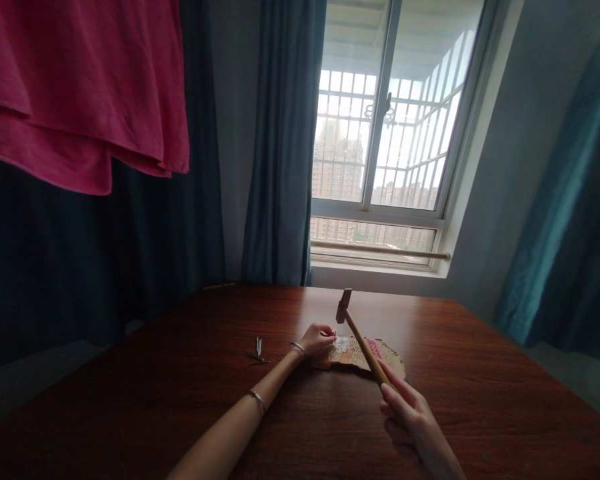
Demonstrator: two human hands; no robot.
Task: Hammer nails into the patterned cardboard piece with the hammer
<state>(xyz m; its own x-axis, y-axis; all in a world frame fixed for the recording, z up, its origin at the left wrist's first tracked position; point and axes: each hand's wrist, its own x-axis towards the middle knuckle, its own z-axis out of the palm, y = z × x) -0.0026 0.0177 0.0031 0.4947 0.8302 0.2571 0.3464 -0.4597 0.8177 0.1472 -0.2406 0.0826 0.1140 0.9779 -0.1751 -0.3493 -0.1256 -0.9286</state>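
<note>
A tan, flat piece [395,360] with a curved, toothed edge lies on the table, patterned with white, orange and pink patches and many small dark marks. At its left end, my left hand [319,337] pinches a thin, light-coloured rod, mostly hidden by the fingers; its kind cannot be made out. My right hand [407,410] is wrapped round the wooden handle of a hammer [363,343]. The hammer's head is raised above the piece, just right of my left hand. Left of my left wrist lie several slim metal rods [259,350].
The brown wooden table [155,393] reaches back to a barred window [380,133]. A pink cloth [85,87] hangs at the upper left. Blue curtains [283,147] flank the window, and a thin dark object [219,286] lies at the table's far left edge.
</note>
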